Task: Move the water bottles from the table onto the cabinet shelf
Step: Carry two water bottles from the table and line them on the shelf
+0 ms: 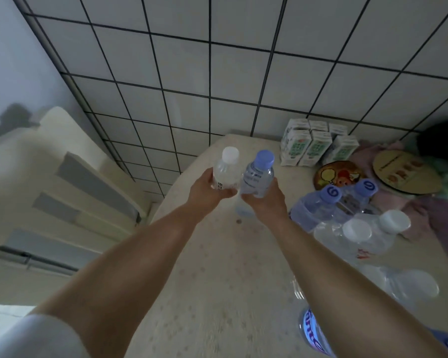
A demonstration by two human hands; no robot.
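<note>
Your left hand (204, 188) wraps the white-capped bottle (225, 171) and your right hand (264, 200) the blue-capped bottle (259, 174), both seemingly lifted, so next carry them left toward the cabinet (70, 187).

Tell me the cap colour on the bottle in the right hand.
Blue-violet cap, clearest in the head view.

A white tiled wall (243, 73) with dark grout rose behind the cream cabinet (49, 182), in dim light.
</note>
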